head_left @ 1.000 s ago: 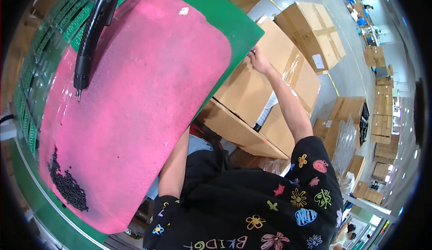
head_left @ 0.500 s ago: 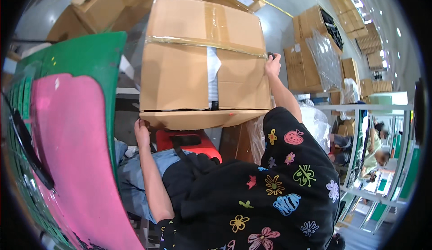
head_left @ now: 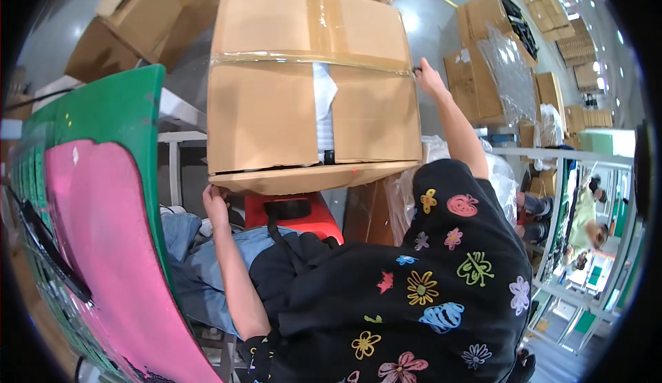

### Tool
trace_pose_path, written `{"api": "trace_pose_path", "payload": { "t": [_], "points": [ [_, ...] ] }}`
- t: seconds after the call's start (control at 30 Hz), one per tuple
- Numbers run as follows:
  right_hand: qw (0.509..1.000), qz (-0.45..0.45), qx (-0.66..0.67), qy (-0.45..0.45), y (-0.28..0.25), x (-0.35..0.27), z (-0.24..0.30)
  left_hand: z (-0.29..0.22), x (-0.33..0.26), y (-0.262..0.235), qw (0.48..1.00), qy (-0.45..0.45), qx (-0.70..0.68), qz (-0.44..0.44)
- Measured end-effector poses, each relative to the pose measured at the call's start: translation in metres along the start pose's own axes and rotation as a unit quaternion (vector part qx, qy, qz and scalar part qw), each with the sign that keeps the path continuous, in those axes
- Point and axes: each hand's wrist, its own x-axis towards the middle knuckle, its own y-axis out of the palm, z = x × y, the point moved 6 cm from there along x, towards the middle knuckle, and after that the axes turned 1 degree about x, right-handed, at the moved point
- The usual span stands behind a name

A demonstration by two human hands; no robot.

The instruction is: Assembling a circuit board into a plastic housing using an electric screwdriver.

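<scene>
Out from behind the worktop [head_left: 157,131] since a second ago, the left hand [head_left: 216,202] touches the near-left corner of the carton [head_left: 284,100] ahead; farther off, the right hand [head_left: 429,79] flanks its opposite side, probably for balance. I cannot tell either grip.
</scene>
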Motion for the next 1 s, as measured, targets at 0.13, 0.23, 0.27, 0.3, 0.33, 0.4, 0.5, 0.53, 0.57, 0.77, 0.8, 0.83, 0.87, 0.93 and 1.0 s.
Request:
{"api": "trace_pose_path", "payload": {
  "t": [0.13,0.23,0.27,0.3,0.33,0.4,0.5,0.53,0.57,0.77,0.8,0.83,0.87,0.93,1.0],
  "points": [
    [0.994,0.094,0.037,-0.035,0.017,-0.008,-0.027,-0.001,0.0,-0.024,0.991,0.113,0.041,-0.061],
    [0.995,-0.043,0.091,0.011,0.021,-0.002,-0.047,-0.081,-0.05,-0.001,0.978,0.178,0.1,-0.041],
    [0.943,0.078,0.322,0.041,0.058,-0.017,0.0,-0.105,-0.081,-0.008,0.965,0.239,0.108,-0.015],
    [0.885,0.091,0.454,0.054,0.07,-0.046,0.05,-0.135,-0.116,-0.007,0.947,0.301,0.112,0.02],
    [0.811,0.125,0.56,0.11,0.082,-0.05,0.062,-0.188,-0.159,0.005,0.917,0.354,0.156,0.093],
    [0.692,0.105,0.678,0.226,0.09,-0.071,0.12,-0.261,-0.239,0.008,0.84,0.442,0.237,0.207],
    [0.633,0.081,0.742,0.204,0.098,-0.013,0.145,-0.336,-0.327,-0.002,0.745,0.526,0.263,0.315],
    [0.647,0.101,0.727,0.207,0.091,-0.023,0.174,-0.347,-0.339,-0.006,0.742,0.527,0.27,0.314],
    [0.604,0.063,0.712,0.351,0.064,-0.017,0.186,-0.358,-0.351,-0.01,0.75,0.55,0.261,0.26],
    [0.66,0.122,0.694,0.258,0.001,-0.018,0.216,-0.395,-0.379,-0.026,0.681,0.601,0.394,0.143],
    [0.654,0.098,0.702,0.264,0.003,-0.04,0.219,-0.396,-0.379,-0.019,0.666,0.596,0.408,0.186],
    [0.646,0.07,0.711,0.269,0.001,-0.054,0.224,-0.396,-0.378,-0.013,0.648,0.594,0.419,0.229],
    [0.651,0.072,0.707,0.268,0.007,-0.048,0.224,-0.396,-0.378,-0.007,0.627,0.59,0.43,0.272],
    [0.609,0.111,0.74,0.264,0.022,-0.037,0.213,-0.395,-0.382,0.002,0.581,0.582,0.442,0.358],
    [0.674,0.102,0.682,0.265,0.039,-0.042,0.199,-0.391,-0.382,0.005,0.533,0.566,0.454,0.435]
  ]
}}
